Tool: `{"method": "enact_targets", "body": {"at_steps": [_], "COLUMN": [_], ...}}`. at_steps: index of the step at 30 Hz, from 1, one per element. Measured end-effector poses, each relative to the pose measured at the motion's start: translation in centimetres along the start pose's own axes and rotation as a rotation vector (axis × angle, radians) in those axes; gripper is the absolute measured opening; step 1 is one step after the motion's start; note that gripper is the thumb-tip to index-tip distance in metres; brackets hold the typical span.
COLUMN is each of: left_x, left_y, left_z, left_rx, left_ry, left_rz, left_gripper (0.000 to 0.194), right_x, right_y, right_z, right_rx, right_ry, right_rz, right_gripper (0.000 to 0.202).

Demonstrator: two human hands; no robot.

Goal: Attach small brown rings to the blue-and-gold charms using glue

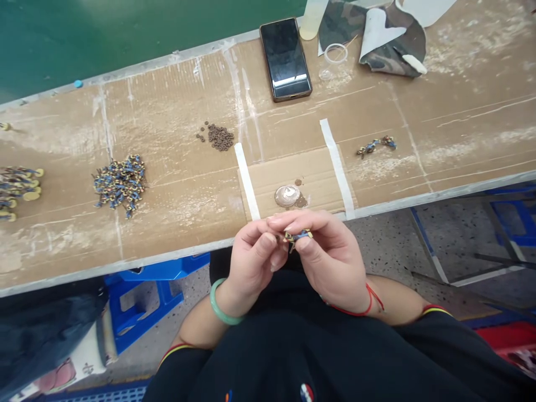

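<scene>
A small blue and yellow figure (302,235) is pinched between thumb and fingers of my right hand (335,259), in front of the table's near edge. My left hand (253,259), with a green bangle at the wrist, touches my right fingertips and pinches a tiny brown piece (277,238), mostly hidden. Just beyond my hands, a shiny oval blob (287,195) lies on a cardboard piece (268,173) taped down with white strips. Small brown rings (220,137) form a pile farther left. More small figures are heaped (121,183) at the left, and a few lie (377,145) at the right.
A phone (286,58) lies at the back, beside a bottle (313,19), a clear ring-shaped lid (335,53) and camouflage cloth (391,42). Figures with yellow bases (31,184) lie at the far left. Blue stools (144,296) stand below the table.
</scene>
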State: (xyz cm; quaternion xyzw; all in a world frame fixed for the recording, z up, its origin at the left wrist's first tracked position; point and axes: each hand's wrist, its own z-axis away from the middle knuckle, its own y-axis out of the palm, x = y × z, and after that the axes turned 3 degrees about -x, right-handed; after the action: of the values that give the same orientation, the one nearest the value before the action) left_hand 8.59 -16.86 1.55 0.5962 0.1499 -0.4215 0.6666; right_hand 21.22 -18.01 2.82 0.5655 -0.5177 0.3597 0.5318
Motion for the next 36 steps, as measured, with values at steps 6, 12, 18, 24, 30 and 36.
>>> {"method": "enact_targets", "body": {"at_steps": [6, 12, 18, 24, 30, 36], "left_x": [-0.1, 0.0, -0.5, -3.3, -4.8, -4.8], "left_y": [0.2, 0.1, 0.6, 1.4, 2.1, 2.4], "left_z": [0.3, 0.4, 0.7, 2.3, 3.0, 2.9], "left_rx": [0.027, 0.081, 0.036, -0.055, 0.024, 0.085], "left_ry": [0.042, 0.087, 0.189, 0.505, 0.603, 0.698], "left_rz": [0.009, -0.042, -0.167, -0.826, -1.075, -1.177], "left_gripper": [0.054, 0.055, 0.058, 0.042, 0.022, 0.027], "right_x": [0.3, 0.6, 0.5, 0.1, -1.0, -2.0], "right_y": [-0.1, -0.3, -0.6, -1.4, -2.0, -2.2], "right_z": [0.0, 0.1, 0.2, 0.4, 0.1, -0.4], "right_rx": [0.034, 0.063, 0.080, 0.087, 0.079, 0.060], "right_ry": [0.011, 0.029, -0.070, -0.262, -0.428, -0.564], "right_rz": [-0.071, -0.102, -0.038, 0.113, 0.145, 0.155], "right_gripper": [0.008, 0.009, 0.007, 0.019, 0.024, 0.028]}}
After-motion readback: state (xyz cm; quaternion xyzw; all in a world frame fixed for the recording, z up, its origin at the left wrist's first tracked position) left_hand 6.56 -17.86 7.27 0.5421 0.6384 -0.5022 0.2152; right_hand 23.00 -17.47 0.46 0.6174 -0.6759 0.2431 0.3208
